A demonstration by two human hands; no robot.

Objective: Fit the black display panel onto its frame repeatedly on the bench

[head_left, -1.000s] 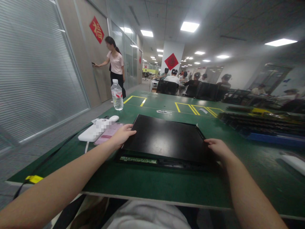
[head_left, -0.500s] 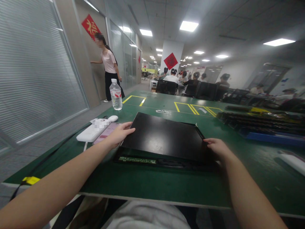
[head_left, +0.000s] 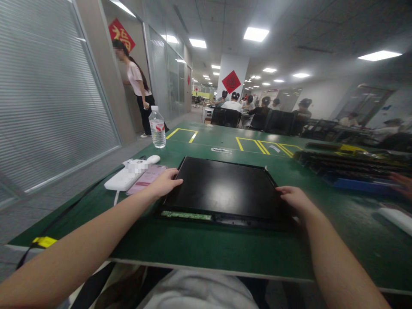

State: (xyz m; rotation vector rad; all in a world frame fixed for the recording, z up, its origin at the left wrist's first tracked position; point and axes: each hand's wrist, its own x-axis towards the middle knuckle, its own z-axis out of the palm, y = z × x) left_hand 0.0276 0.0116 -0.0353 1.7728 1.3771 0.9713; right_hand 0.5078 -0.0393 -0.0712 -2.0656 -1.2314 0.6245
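A flat black panel (head_left: pixel 225 189) lies on the green table (head_left: pixel 206 249) straight in front of me, over a dark frame whose green circuit strip (head_left: pixel 186 215) shows along the near edge. My left hand (head_left: pixel 165 183) grips the panel's left edge, thumb on top. My right hand (head_left: pixel 292 198) holds the right edge near the front corner, fingers curled over it.
Left of the panel lie a pink phone (head_left: pixel 146 179), a white power strip (head_left: pixel 125 177) and a water bottle (head_left: pixel 157 127). Stacked dark boards (head_left: pixel 350 165) and a blue tray (head_left: pixel 363 185) fill the right. Someone's hand (head_left: pixel 402 179) shows far right. A person (head_left: pixel 137 90) stands by the door.
The panel's far edge, raised half a second ago, has come down flat onto the frame. Both hands stay on its edges. The person at the door has stepped left.
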